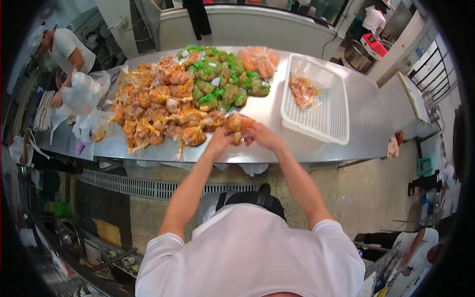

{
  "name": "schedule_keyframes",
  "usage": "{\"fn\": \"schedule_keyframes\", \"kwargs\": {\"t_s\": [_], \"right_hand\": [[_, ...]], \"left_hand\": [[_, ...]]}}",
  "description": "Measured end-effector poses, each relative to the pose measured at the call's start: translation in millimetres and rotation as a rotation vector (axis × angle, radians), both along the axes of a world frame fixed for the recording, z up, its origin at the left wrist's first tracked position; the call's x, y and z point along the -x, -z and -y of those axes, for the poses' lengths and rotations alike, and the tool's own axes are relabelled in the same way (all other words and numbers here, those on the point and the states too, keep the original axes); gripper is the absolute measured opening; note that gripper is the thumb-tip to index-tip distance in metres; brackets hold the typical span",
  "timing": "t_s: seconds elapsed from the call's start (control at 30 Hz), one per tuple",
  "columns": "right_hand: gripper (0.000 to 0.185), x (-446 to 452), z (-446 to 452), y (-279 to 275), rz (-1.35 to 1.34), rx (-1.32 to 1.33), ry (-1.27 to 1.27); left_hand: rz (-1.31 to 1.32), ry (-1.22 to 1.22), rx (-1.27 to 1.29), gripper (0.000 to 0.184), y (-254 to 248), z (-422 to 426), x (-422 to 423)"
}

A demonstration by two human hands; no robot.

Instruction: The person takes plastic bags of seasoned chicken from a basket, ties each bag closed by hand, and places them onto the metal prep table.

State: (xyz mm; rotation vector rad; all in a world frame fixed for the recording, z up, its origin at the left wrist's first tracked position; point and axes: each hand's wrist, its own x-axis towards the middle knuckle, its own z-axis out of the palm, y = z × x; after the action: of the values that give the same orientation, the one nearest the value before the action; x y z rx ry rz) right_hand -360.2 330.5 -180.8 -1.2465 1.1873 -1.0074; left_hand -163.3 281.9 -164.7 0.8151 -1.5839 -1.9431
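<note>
Both of my hands meet at the middle of the metal table [267,106], around one bag of orange food [239,121]. My left hand [221,142] closes on its left side and my right hand [262,136] pinches its right side. Just left of them lies a large pile of clear bags with orange-coloured food [161,94]. Behind it are several bags of green food [217,79] with green ties and small labels. A bigger bag of orange pieces [258,60] lies at the back. On the right, a white perforated crate [341,111] holds one flat bag of orange food [303,92].
At the table's left end a person in a white shirt [69,47] leans over, near clear plastic bags [86,91]. A red mixer [374,45] stands at the back right. A floor drain grate [148,185] runs below the table's front edge.
</note>
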Motion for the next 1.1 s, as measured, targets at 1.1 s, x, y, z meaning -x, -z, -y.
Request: {"fn": "schedule_keyframes", "kwargs": {"t_s": [1.1], "right_hand": [[0.011, -38.4, -33.4, -23.5, -0.787, 0.335, 0.150]], "left_hand": [[0.286, -0.606, 0.613, 0.016, 54.9, -47.9, 8.0]]}}
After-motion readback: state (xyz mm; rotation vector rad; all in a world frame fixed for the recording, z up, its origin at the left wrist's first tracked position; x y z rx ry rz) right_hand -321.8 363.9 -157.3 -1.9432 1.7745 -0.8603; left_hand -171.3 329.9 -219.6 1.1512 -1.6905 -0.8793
